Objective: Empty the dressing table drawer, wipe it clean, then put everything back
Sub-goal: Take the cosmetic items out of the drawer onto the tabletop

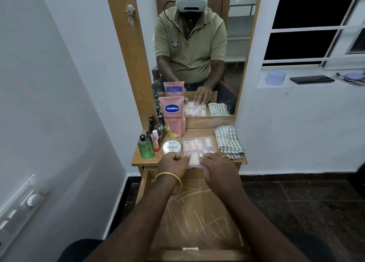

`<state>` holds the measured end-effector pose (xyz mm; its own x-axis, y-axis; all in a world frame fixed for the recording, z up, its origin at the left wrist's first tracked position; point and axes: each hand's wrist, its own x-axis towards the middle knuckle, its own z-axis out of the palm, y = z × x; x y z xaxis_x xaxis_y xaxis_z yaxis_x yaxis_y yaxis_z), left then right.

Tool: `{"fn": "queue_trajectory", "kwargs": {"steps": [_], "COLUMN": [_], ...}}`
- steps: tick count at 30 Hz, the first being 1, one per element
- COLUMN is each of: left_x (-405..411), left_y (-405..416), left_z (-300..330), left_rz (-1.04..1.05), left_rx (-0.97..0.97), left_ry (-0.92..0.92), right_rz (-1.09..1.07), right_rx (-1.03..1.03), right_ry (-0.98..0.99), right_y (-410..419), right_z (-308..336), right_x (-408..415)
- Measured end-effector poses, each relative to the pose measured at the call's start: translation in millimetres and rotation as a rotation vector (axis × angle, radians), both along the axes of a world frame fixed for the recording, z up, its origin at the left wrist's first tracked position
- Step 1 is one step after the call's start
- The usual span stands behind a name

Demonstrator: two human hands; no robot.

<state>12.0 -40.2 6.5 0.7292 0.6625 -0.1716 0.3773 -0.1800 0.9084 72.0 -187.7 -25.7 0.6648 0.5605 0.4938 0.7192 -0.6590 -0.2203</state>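
One tube (172, 116), one cloth (229, 141).

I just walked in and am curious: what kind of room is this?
Probably a bedroom or dressing corner at home: a small wooden dressing table with a tall mirror, and toiletries on top such as a Vaseline lotion tube.

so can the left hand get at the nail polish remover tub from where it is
Probably yes: the left hand sits curled right beside the white tub, on its near side, holding nothing, with nothing between them.

walls (69, 84): white | floor (296, 198): dark tiles | window (316, 24): white-framed, black outside | mirror (197, 50): wood-framed
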Motion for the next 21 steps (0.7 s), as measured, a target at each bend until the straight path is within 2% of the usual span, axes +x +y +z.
{"fn": "queue_trajectory", "kwargs": {"steps": [4,8,10,13,16,18,21], "left_x": [1.7,7.7,10.9,16.8,21.1,23.0,26.5], "left_y": [-1.7,0.1,-0.1,0.2,2.3,3.3,4.5], "left_z": [1.0,0.0,1.2,3.3,4.6,4.1,4.2], "left_rz": [-0.084,-0.263,-0.361,-0.419,-0.447,-0.46,-0.463], "left_rx": [0.183,0.637,0.788,0.871,0.927,0.96,0.983], "left_ry": [-0.037,0.035,0.073,0.116,0.177,0.2,0.223], "right_rz": [-0.027,-0.046,-0.05,-0.035,-0.09,-0.269,-0.54], "right_rx": [-0.017,-0.039,-0.055,-0.044,0.163,0.3,0.256], "right_ry": [-0.019,-0.014,0.018,0.03,-0.023,-0.046,0.14], "right_y": [5.3,11.1,13.6,14.3,9.7,3.9,-4.8], "right_z": [-0.1,4.1,6.1,9.2,17.7,24.5,32.8], "right_x": [9.1,17.2,19.7,22.0,24.6,31.6,47.5]}}
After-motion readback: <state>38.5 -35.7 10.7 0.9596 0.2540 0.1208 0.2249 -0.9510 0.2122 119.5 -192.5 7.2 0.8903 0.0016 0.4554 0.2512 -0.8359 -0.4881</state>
